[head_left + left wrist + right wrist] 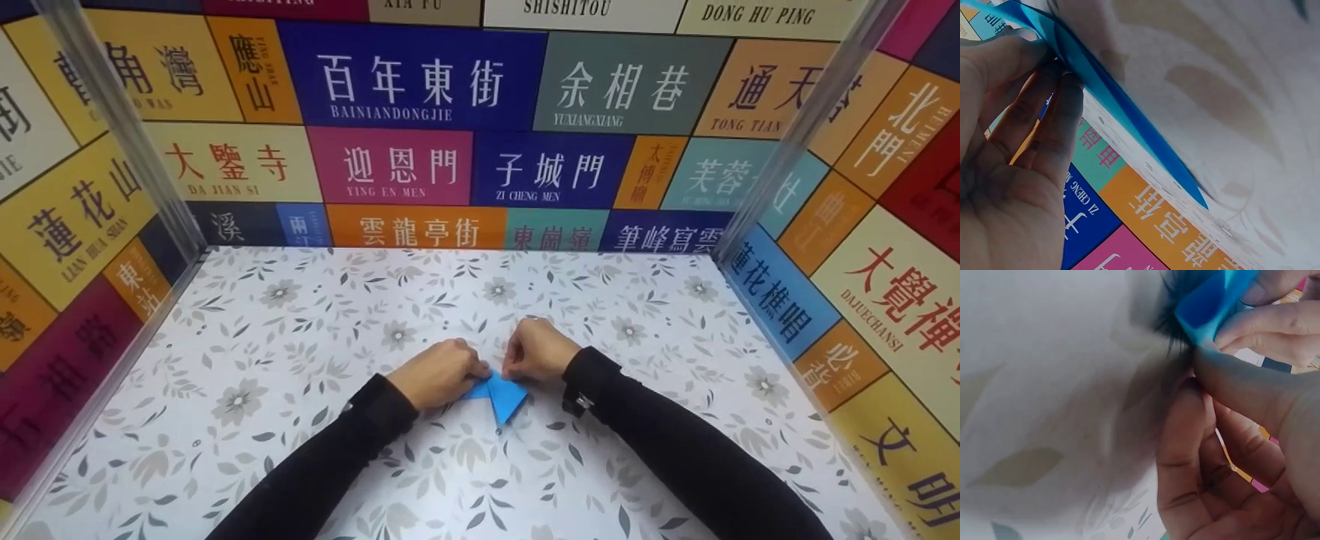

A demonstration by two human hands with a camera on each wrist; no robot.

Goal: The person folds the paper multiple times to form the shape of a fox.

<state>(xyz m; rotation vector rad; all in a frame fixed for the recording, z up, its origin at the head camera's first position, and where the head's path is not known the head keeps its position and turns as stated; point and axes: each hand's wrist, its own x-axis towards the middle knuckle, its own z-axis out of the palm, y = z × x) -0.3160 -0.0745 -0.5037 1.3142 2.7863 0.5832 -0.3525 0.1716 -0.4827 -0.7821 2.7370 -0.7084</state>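
Observation:
A small piece of folded blue paper (509,403) is between the two hands over the table, one pointed flap facing the wearer in the head view. The left hand (442,373) pinches its left part between thumb and fingertips. In the left wrist view the folded paper (1134,124) shows edge-on, as a narrow layered strip running from the left hand's fingertips (1053,59). The right hand (546,349) has thumb and forefinger together at the paper's far right edge. From the right wrist view, the paper (1207,306) forms an open blue fold just above the right thumb (1230,374).
The table (300,450) wears a white cover with grey leaves and flowers. Panels with coloured blocks of Chinese lettering (412,75) stand at the back and both sides, with clear corner strips (795,120) between them.

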